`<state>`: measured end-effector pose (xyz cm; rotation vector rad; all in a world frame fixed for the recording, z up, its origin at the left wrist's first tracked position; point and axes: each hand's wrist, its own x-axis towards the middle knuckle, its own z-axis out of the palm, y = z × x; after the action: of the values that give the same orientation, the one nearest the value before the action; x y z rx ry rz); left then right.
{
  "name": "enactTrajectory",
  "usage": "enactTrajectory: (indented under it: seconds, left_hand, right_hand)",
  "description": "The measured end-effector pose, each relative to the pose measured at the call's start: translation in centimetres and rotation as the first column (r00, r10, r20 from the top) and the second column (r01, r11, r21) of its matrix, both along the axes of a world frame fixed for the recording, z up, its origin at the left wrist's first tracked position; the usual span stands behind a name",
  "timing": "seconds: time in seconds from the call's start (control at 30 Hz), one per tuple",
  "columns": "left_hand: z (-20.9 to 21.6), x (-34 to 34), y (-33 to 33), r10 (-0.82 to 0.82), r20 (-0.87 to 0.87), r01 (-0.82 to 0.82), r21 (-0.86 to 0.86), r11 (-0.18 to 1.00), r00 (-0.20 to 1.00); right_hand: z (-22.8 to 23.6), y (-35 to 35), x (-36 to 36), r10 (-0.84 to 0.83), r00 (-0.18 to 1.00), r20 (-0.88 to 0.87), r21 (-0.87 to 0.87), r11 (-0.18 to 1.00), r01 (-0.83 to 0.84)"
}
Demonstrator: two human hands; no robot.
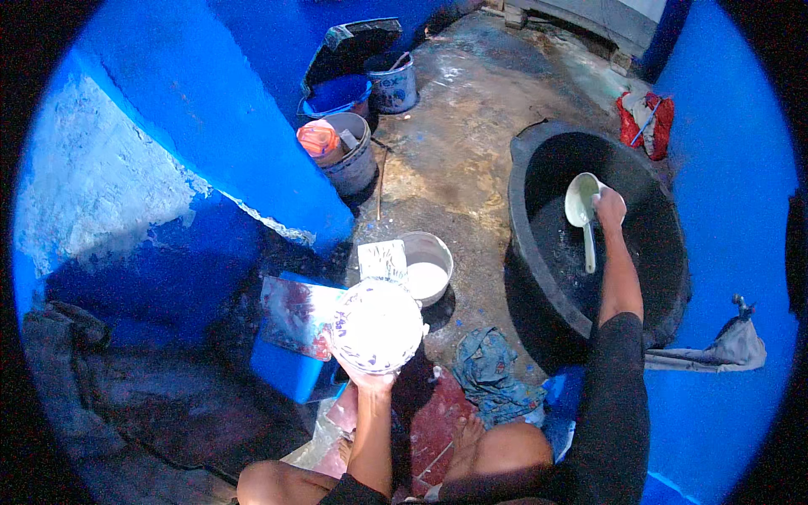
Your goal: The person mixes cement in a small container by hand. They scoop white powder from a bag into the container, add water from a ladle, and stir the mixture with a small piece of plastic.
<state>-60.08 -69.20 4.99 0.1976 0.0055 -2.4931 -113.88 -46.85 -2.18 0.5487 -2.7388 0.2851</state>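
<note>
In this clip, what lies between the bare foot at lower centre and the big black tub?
A crumpled, patterned blue cloth lies between the bare foot and the black tub, as the head view shows.

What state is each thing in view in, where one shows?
White round printed tub: held by the left hand; glare hides detail.
Pale long-handled dipper: held by the right hand.
Large black oval basin: open.
Pale round bucket: upright, open, white inside.
Blue patterned fabric cloth: crumpled.
Grey round bucket: open, holding an orange item.
White round printed bucket: open.
</note>
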Motion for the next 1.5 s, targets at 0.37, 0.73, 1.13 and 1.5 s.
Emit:
enactTrajectory:
  seconds: [0.37, 0.73, 1.13, 1.5]
  left_hand:
    - [-2.0, -1.5, 0.0, 0.057, -0.372, 0.025, 0.212, 0.977, 0.926]
    - [-2.7, -6.5, 0.1, -0.137, -0.011, 0.137, -0.023, 0.990, 0.990]
    - [-1.5, -6.8, 0.9, -0.174, 0.005, 0.173, 0.047, 0.984, 0.985]
    - [-1.0, -6.8, 1.5, -0.175, 0.037, 0.174, 0.024, 0.984, 0.984]
  right_hand:
    - [11.9, 0.0, 3.8, -0.021, 0.998, 0.054, -0.096, 0.995, 0.026]
    - [18.0, 2.8, 9.5, 0.314, 0.945, 0.094, -0.465, 0.853, -0.237]
    - [26.1, -1.7, 27.6, 0.609, 0.784, 0.117, -0.554, 0.696, -0.458]
    - [24.4, -5.6, 31.8, 0.612, 0.771, 0.174, -0.611, 0.681, -0.403]
